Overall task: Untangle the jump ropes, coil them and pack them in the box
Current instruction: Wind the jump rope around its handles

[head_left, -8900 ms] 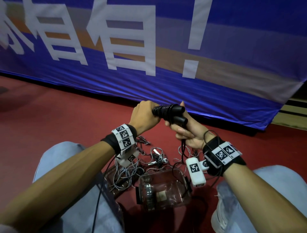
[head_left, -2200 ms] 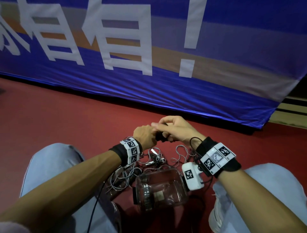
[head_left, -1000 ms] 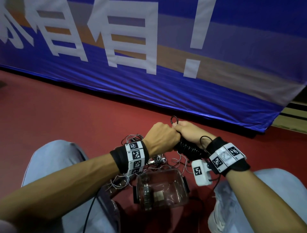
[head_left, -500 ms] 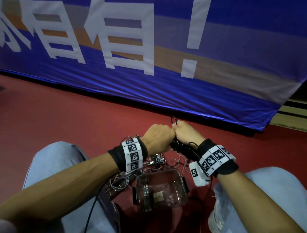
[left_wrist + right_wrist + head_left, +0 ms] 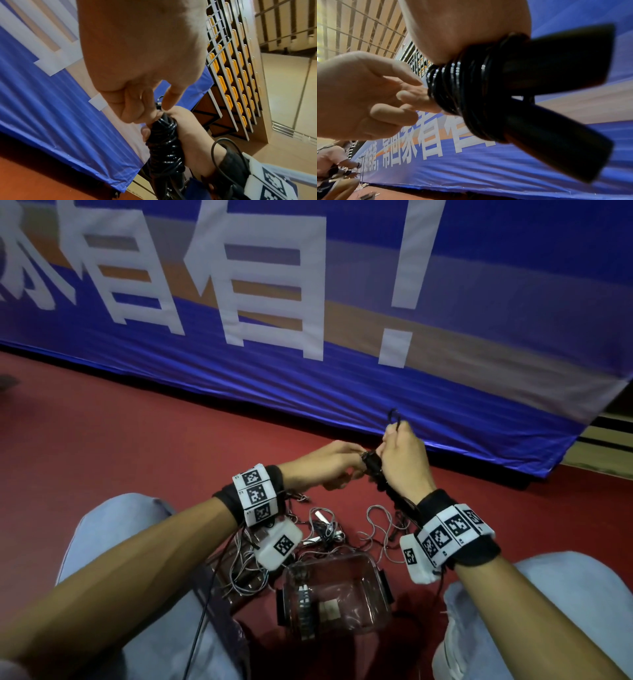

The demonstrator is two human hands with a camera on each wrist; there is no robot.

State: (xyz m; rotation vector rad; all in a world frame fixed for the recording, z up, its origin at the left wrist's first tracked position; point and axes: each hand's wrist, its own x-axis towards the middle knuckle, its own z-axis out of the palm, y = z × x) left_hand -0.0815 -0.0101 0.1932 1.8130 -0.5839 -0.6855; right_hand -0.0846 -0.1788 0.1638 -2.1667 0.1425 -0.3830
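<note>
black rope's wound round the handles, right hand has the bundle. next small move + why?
Probably tuck the loose rope end under the last turn. The right hand grips the black rope bundle with the end poking above it, left hand fingertips sit at the coil top, and the clear box waits open below.

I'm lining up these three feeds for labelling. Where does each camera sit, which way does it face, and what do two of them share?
Head: on the head, looking forward and down at both forearms, knees, the clear box on the red floor and the banner.
Left wrist: along the left hand, facing the black jump rope in the right hand's grip.
Right wrist: under the right hand, looking up past the rope's handles at the left hand.
Both wrist views share the wound rope, the banner and the other hand.
</note>
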